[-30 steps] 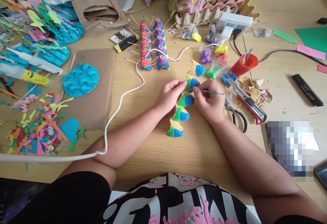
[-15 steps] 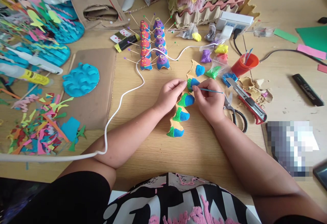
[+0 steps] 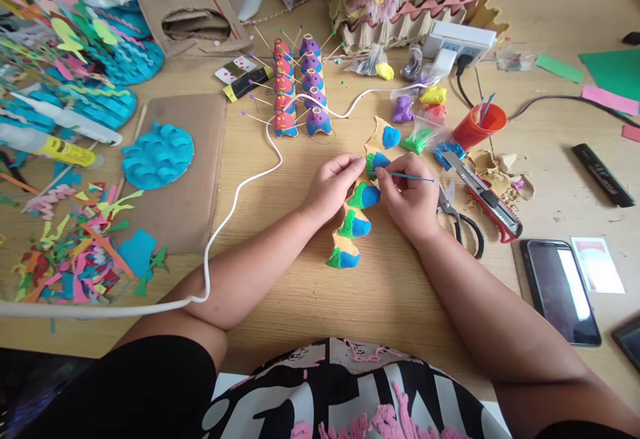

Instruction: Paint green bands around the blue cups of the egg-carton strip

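Note:
An orange-tan egg-carton strip [image 3: 351, 211] lies on the table in front of me, its bumps covered with blue and green modelling clay. My left hand [image 3: 334, 187] is closed, thumb and fingertips pinched at the strip's left edge beside a green patch. In my right hand [image 3: 411, 195] is a thin blue modelling tool [image 3: 413, 177], gripped like a pen. Its working tip is at the green and blue clay on the second bump from the far end, partly hidden by my fingers. The farthest bump carries blue clay [image 3: 391, 137] only.
Behind stand red figures [image 3: 285, 85] and purple figures [image 3: 313, 85] with pin-like sticks. A white cable [image 3: 237, 192] crosses my left forearm. To the right lie scissors [image 3: 453, 209], a utility knife [image 3: 483, 192], an orange cup [image 3: 480, 125] and a phone [image 3: 560, 292]. Paper scraps [image 3: 80, 245] cover the left.
The tail of the blue tool has shifted very slightly left along with my right hand. My left hand and the strip look the same.

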